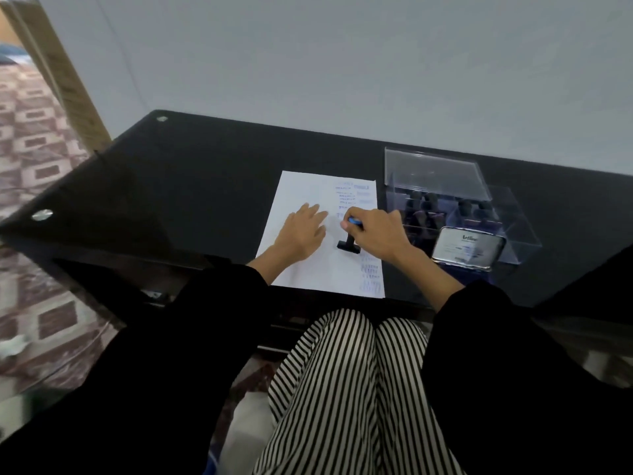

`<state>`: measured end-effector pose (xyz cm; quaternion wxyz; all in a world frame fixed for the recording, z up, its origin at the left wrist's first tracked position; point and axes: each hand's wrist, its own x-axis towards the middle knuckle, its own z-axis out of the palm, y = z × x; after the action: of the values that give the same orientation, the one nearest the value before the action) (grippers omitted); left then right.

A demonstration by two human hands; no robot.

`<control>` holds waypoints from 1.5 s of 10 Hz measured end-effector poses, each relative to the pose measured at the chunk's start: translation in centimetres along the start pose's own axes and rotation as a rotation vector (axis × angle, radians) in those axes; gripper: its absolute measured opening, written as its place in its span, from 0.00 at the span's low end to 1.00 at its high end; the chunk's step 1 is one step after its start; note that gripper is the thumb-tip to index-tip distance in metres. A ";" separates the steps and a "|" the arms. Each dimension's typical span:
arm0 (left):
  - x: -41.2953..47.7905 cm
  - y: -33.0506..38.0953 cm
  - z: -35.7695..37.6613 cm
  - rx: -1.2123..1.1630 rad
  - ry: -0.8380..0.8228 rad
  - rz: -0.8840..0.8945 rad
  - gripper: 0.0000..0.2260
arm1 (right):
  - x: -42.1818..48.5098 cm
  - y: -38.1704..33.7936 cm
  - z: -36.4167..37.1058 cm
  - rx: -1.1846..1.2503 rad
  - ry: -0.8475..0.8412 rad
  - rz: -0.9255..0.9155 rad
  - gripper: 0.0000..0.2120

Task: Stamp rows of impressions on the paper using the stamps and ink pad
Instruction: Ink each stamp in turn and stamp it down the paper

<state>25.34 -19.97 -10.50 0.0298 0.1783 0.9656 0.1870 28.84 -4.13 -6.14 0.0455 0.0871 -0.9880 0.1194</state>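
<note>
**Head view**

1. The paper (301, 186) lies on the dark glass table (205, 186), in front of the seated person. Columns of blue impressions (371, 272) run down its 3 o'clock edge. The middle and the 9 o'clock side are blank.
2. The left hand (303, 234) rests flat on the sheet with its fingers straight, grasping nothing. It pins the paper just to the 9 o'clock side of the stamp.
3. The right hand (376, 234) is clenched round the blue top of the stamp (348, 245). The black base appears set down on the sheet, just inboard of the printed columns.
4. The ink pad (467, 250) stands at 3 o'clock from the stamp, off the paper, with its lid raised. Its inked face cannot be made out.
5. A clear case (445, 186) holding further dark stamps sits at 1 o'clock from the paper, behind the pad.

**Handling notes (judgement)**

- The stamp is probably light and rigid, with a narrow stem. Take it high on the blue knob and press straight down, because a tilted base is likely to print unevenly.
- The sheet is thin and probably slides easily on glass. Keep the flat hand on it during each press.
- Fresh ink may smear, so keep the fingers off the 3 o'clock columns.
</note>
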 end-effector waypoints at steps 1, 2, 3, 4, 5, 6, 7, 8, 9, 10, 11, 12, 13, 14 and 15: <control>0.0 0.0 0.7 0.006 -0.016 0.009 0.21 | 0.1 0.2 0.2 -0.025 0.005 -0.007 0.14; 0.0 -0.1 1.3 0.019 -0.009 0.017 0.21 | 0.1 0.1 0.4 -0.023 0.004 -0.015 0.14; -0.2 -0.3 1.7 0.017 0.010 0.023 0.21 | -0.1 0.0 0.5 -0.046 0.000 -0.023 0.14; -0.1 -0.4 1.9 0.037 0.031 0.031 0.21 | -0.2 0.1 0.6 -0.054 0.005 -0.028 0.14; -0.1 -0.5 2.2 0.065 0.045 0.034 0.21 | -0.3 0.0 1.1 -0.008 0.017 -0.012 0.12; -0.2 -0.5 2.3 0.078 0.048 0.034 0.21 | -0.7 -0.2 1.7 0.021 0.053 -0.010 0.10; -0.1 -0.5 2.4 0.084 0.049 0.036 0.21 | -1.2 -0.4 2.2 0.048 0.089 -0.022 0.09; -0.1 -0.5 2.3 0.091 0.064 0.041 0.21 | -1.5 -0.4 2.8 0.038 0.115 -0.038 0.08; -0.2 -0.5 2.3 0.093 0.062 0.043 0.21 | -1.7 -0.5 3.3 0.032 0.133 -0.044 0.08; -0.2 -0.5 2.3 0.084 0.051 0.041 0.21 | -1.6 -0.5 3.4 0.045 0.134 -0.037 0.08; -0.2 -0.4 2.3 0.091 0.048 0.040 0.21 | -1.4 -0.5 3.3 0.046 0.119 -0.027 0.07; -0.2 -0.4 2.3 0.090 0.040 0.033 0.21 | -1.6 -0.6 3.4 0.056 0.125 -0.023 0.07; -0.2 -0.4 2.2 0.095 0.035 0.031 0.21 | -1.9 -0.7 3.6 0.061 0.133 -0.021 0.06; -0.2 -0.3 2.2 0.098 0.034 0.030 0.21 | -2.0 -0.6 3.6 0.052 0.142 -0.025 0.06; -0.2 -0.3 2.2 0.099 0.035 0.027 0.21 | -2.0 -0.6 3.7 0.045 0.146 -0.031 0.06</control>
<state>25.71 -19.50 -12.65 0.0017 0.1896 0.9715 0.1425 30.69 -5.26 -9.84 0.1173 0.0944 -0.9776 0.1471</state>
